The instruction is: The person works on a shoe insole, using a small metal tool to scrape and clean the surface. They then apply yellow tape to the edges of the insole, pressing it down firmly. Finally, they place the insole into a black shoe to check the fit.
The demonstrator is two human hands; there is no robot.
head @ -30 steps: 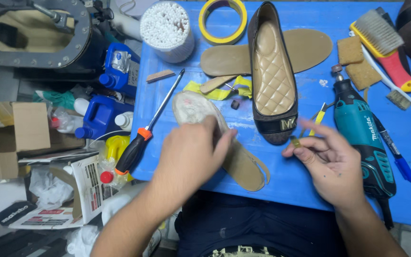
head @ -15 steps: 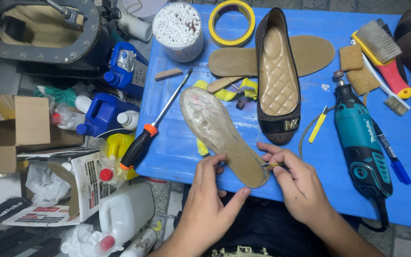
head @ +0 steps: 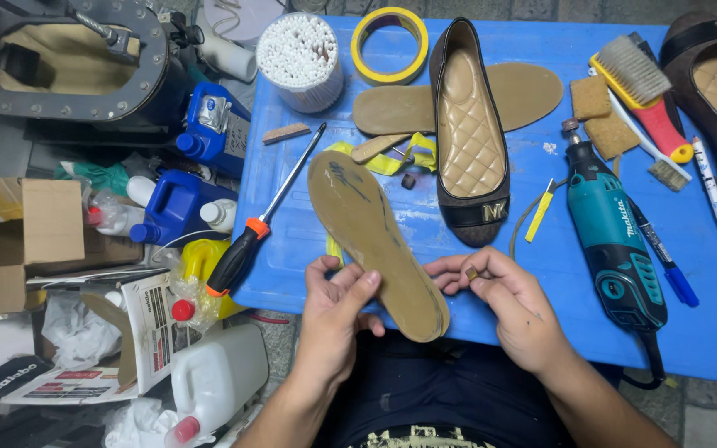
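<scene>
Tan, scuffed leather-like shoe sole [head: 375,241], long and flat, held low in the centre of the frame over the near edge of the blue plastic table [head: 292,249]. Long axis running from upper left to lower right, toe end up near the yellow strip [head: 392,158], heel end down toward the lap. Left hand [head: 334,319] under and against the sole's left edge near the heel half, fingers [head: 358,290] curled up onto it, gripping rather than spread. Right hand [head: 504,307] just right of the heel end, thumb and forefinger pressed together on a small brownish square piece [head: 472,272]; contact with the sole's edge hard to tell, apparently just beside it. Left hand nearer the sole's middle, right hand nearer its heel.

Above, in the upper middle: black flat shoe with quilted tan lining [head: 466,133], lying lengthwise, apart from the sole. To the left of the sole, a screwdriver with black and orange handle [head: 263,220], roughly crossing the opposite diagonal. At right, a teal rotary tool [head: 612,232], well clear of both hands.
</scene>
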